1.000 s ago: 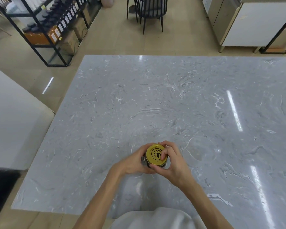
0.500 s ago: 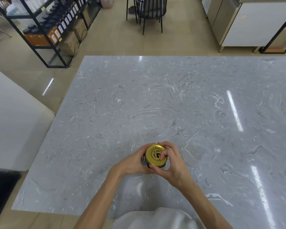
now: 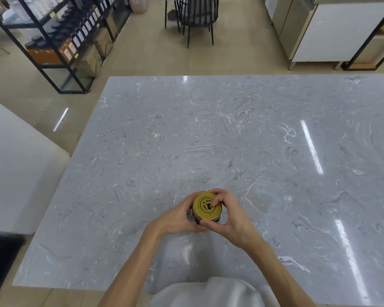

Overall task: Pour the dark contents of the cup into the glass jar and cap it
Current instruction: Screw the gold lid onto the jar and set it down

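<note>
A glass jar [image 3: 192, 216] stands on the grey marble table [image 3: 208, 134], near its front edge. A gold lid [image 3: 205, 208] with a black printed emblem sits on top of it. My left hand [image 3: 177, 218] wraps around the jar's side. My right hand [image 3: 228, 214] grips the lid's rim with thumb and fingers. Dark contents show just under the lid; most of the jar is hidden by my hands. A clear, empty cup [image 3: 266, 200] stands on the table just right of my right hand.
A black metal shelf [image 3: 53, 41] with bottles and boxes stands beyond the table's far left corner. A black chair [image 3: 195, 16] is farther back. A steel and white cabinet [image 3: 333, 29] stands at the back right. A white counter [image 3: 11, 169] lies to the left.
My right hand's fingers have shifted slightly around the lid's rim. The jar and my left hand stay in the same place.
</note>
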Demonstrator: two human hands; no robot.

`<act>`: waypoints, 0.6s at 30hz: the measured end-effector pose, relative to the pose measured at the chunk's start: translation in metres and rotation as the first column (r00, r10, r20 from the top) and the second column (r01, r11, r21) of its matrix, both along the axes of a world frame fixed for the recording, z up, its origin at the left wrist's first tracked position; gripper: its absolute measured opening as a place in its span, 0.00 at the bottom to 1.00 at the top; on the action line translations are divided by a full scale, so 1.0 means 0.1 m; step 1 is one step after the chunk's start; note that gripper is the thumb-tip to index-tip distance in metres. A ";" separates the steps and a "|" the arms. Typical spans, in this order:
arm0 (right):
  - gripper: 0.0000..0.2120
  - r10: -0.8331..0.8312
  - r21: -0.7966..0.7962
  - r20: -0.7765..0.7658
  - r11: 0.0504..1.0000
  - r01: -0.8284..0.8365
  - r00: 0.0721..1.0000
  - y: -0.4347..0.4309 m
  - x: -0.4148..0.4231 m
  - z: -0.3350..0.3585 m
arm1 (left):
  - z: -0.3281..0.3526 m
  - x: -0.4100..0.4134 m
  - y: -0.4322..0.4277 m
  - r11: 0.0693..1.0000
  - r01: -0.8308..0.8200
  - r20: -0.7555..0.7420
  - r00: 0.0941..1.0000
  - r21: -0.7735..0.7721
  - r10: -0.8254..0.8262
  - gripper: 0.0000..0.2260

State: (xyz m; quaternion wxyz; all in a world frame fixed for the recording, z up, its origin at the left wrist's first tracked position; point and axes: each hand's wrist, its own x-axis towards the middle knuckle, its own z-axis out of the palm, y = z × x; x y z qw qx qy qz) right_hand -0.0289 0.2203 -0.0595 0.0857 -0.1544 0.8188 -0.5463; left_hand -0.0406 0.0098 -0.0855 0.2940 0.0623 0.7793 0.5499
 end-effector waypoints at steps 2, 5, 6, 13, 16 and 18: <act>0.25 -0.029 0.031 -0.027 0.999 0.030 0.999 -0.02 0.01 -0.01 | -0.01 0.00 0.00 1.000 0.007 -0.003 1.000 0.001 -0.007 0.42; 0.30 -0.090 0.050 -0.096 0.994 0.095 0.991 -0.10 0.05 0.00 | -0.02 -0.01 0.00 1.000 0.025 -0.021 0.999 -0.002 -0.025 0.41; 0.33 -0.083 0.037 -0.092 0.996 0.086 0.992 -0.11 0.06 0.01 | -0.02 -0.01 0.00 0.999 0.031 -0.029 0.999 -0.011 -0.031 0.41; 0.42 0.011 0.012 -0.007 1.000 -0.011 1.000 0.00 0.08 -0.08 | -0.01 -0.01 0.00 1.000 0.025 -0.022 0.999 -0.011 -0.026 0.42; 0.38 -0.020 0.069 -0.063 0.997 0.025 0.998 -0.05 0.06 -0.04 | -0.01 -0.02 0.00 0.999 0.031 -0.032 0.999 -0.010 -0.031 0.41; 0.37 -0.009 0.087 -0.100 0.996 0.018 0.995 -0.08 0.05 -0.01 | -0.02 -0.03 0.00 0.999 0.033 -0.030 0.999 -0.006 -0.033 0.41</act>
